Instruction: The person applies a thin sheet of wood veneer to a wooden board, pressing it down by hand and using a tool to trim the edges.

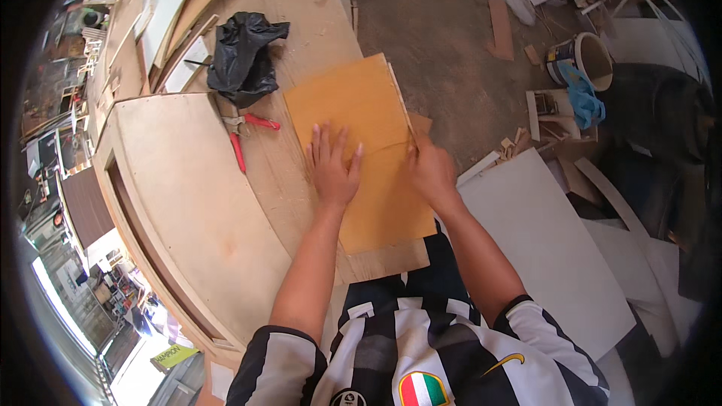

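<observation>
An orange-yellow board [361, 98] lies on the wooden workbench [320, 26] in front of me, its right edge reaching the bench's side. My left hand [335, 173] rests flat on its face, fingers spread. At the board's right edge, my right hand [432, 173] is closed, thumb toward me and knuckles outward. Whatever its fingers hold is hidden. A small orange-brown piece [421, 123] shows just beyond that hand. A thin crease or line [387, 150] crosses the board between my hands.
Red-handled pliers [252, 124] and a black plastic bag [244, 60] sit left of the board. A pale wooden cabinet [188, 188] stands further left. To the right are a large white panel [549, 248], wood offcuts and a bucket [590, 60] with a blue bag [583, 98].
</observation>
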A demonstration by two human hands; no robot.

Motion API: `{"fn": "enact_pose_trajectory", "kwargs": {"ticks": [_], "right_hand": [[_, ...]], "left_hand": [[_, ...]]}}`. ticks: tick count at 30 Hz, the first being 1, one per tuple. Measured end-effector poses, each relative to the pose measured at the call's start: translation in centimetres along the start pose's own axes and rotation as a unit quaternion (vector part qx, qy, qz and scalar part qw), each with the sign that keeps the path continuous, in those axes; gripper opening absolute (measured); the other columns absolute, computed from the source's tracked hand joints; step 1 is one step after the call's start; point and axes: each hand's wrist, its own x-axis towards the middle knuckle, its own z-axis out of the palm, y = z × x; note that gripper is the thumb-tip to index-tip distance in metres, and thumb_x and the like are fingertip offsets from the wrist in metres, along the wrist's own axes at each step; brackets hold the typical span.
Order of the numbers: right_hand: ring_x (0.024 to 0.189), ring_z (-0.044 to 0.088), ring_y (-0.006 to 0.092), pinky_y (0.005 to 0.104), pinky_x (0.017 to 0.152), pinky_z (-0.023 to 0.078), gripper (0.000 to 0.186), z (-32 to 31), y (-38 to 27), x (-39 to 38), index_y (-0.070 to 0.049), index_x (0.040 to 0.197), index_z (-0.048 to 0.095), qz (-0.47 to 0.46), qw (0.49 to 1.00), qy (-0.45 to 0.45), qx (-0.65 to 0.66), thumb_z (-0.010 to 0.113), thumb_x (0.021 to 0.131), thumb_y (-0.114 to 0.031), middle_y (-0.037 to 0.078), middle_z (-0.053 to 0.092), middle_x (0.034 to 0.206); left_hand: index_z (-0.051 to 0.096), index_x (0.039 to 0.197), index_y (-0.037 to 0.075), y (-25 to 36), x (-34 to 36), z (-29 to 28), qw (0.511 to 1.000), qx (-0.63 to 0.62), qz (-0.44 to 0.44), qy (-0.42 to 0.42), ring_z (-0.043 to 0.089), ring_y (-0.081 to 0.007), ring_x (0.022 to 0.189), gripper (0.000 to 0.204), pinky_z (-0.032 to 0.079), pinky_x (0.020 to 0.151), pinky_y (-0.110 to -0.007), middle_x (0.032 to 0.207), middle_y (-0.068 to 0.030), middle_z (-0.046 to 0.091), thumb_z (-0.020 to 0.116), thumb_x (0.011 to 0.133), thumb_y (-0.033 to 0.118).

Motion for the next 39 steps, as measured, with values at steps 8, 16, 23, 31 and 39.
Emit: {"fn": "enact_pose_trajectory", "kwargs": {"ticks": [8, 16, 23, 31, 39], "right_hand": [[0.104, 0.065, 0.0434, 0.0493, 0.089, 0.05, 0.034, 1.3, 2.4, 1.8, 0.002, 0.123, 0.062, -0.042, 0.995, 0.012, 0.086, 0.059, 0.097, -0.021, 0.026, 0.068, 0.111], [0.111, 0.067, 0.0341, 0.0414, 0.093, 0.05, 0.041, 0.7, 4.2, 0.2, 0.005, 0.129, 0.059, 0.028, 0.969, -0.02, 0.244, 0.056, 0.1, -0.023, 0.024, 0.068, 0.119], [0.106, 0.067, 0.0256, 0.0363, 0.091, 0.05, 0.037, 1.1, 4.0, 1.1, 0.006, 0.128, 0.062, 0.068, 0.945, -0.009, 0.321, 0.055, 0.101, -0.018, 0.019, 0.07, 0.117], [0.094, 0.064, 0.0125, 0.0284, 0.078, 0.05, 0.032, 0.8, 3.2, 6.2, 0.004, 0.125, 0.064, -0.011, 0.933, 0.013, 0.359, 0.057, 0.102, -0.019, 0.004, 0.07, 0.101], [0.086, 0.065, 0.0143, 0.0349, 0.065, 0.054, 0.033, -3.4, -0.4, 11.4, -0.002, 0.127, 0.063, 0.03, 0.933, -0.057, 0.353, 0.056, 0.102, -0.022, 0.005, 0.069, 0.098]], "left_hand": [[0.066, 0.123, 0.007, -3.8, 4.9, -3.9, 0.968, -0.025, -0.056, 0.242, 0.051, -0.0358, 0.131, 0.042, 0.037, 0.111, -0.049, 0.134, -0.0174, 0.057, 0.077, 0.086, 0.025], [0.066, 0.121, 0.01, -7.5, 6.3, -4.2, 0.951, -0.116, -0.186, 0.217, 0.054, -0.0336, 0.117, 0.041, 0.044, 0.101, -0.047, 0.125, -0.0142, 0.058, 0.076, 0.086, 0.03], [0.07, 0.118, 0.015, -9.9, 5.8, -5.4, 0.972, 0.031, -0.219, 0.08, 0.054, -0.0347, 0.121, 0.037, 0.046, 0.1, -0.047, 0.125, -0.0145, 0.059, 0.073, 0.085, 0.032], [0.07, 0.113, 0.013, -8.4, 1.1, -5.8, 0.978, -0.015, -0.158, 0.136, 0.055, -0.033, 0.108, 0.032, 0.046, 0.094, -0.047, 0.112, -0.012, 0.057, 0.071, 0.085, 0.03], [0.067, 0.124, 0.008, -1.8, 3.0, -5.0, 0.969, -0.063, -0.225, 0.083, 0.054, -0.0346, 0.113, 0.046, 0.045, 0.098, -0.047, 0.122, -0.0143, 0.057, 0.07, 0.088, 0.038]]}}
